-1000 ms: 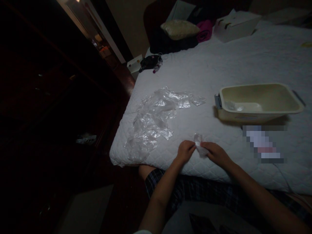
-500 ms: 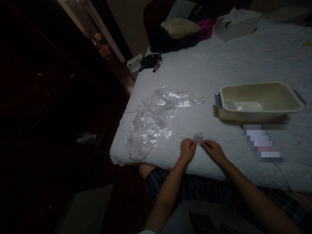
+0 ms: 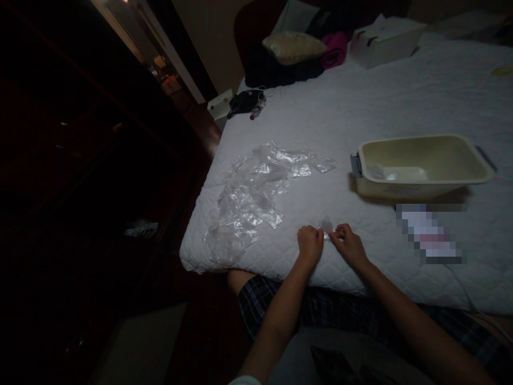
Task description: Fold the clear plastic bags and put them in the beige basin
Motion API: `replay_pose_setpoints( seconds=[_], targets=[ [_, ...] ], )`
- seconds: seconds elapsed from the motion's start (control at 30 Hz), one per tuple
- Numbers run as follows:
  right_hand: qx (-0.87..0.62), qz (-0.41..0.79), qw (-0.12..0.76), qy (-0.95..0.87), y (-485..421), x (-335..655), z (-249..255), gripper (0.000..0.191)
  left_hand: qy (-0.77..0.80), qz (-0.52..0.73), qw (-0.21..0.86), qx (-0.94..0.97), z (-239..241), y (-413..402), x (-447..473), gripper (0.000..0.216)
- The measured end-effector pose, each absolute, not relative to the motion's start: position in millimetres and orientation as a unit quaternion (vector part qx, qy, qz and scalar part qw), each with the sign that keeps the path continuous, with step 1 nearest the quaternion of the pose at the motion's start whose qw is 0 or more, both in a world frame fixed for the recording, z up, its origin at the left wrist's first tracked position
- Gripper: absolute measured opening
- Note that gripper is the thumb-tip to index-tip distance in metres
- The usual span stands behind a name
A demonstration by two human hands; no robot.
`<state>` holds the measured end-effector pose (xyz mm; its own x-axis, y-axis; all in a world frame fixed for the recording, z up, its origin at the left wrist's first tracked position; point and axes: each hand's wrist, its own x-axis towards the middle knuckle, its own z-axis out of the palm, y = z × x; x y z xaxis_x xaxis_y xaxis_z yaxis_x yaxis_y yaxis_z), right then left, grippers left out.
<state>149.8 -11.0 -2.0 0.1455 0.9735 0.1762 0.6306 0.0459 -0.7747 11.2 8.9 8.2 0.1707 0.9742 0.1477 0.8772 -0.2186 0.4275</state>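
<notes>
Both grips, left hand and right hand, pinch shut on opposite sides of one small plastic piece, jutting forward above the bed, plastic heap leftward, tub ahead-right; its long axis is unclear.

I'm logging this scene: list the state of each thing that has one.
Left hand: pinching the small plastic piece
Right hand: pinching it too
Small plastic piece: held between both hands
Clear plastic heap: spread, crumpled
Bin: upright, uncovered
Bottle: lying down
Pink cloth: rolled up
White box: too dim to tell
Pixelated item: unreadable
</notes>
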Motion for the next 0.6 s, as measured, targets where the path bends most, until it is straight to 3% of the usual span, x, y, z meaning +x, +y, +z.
replay_pose_setpoints(
  seconds=[0.23, 0.37, 0.6],
  targets=[
    [-0.635, 0.215, 0.386, -0.633, -14.7, 148.8, 0.2, 0.022, 0.616, 0.168, 0.083, 0.765, 6.5, 9.4, 15.6, 0.03],
    [-0.615, 0.094, 0.402, -0.672, -22.6, 152.8, 2.8, 0.024, 0.612, 0.164, 0.076, 0.77, 5.5, 9.5, 16.1, 0.028],
    [-0.419, 0.023, 0.299, -0.857, -20.5, 159.8, 7.9, 0.043, 0.603, 0.168, 0.085, 0.775, 1.9, 8.9, 13.4, 0.021]
  ],
)
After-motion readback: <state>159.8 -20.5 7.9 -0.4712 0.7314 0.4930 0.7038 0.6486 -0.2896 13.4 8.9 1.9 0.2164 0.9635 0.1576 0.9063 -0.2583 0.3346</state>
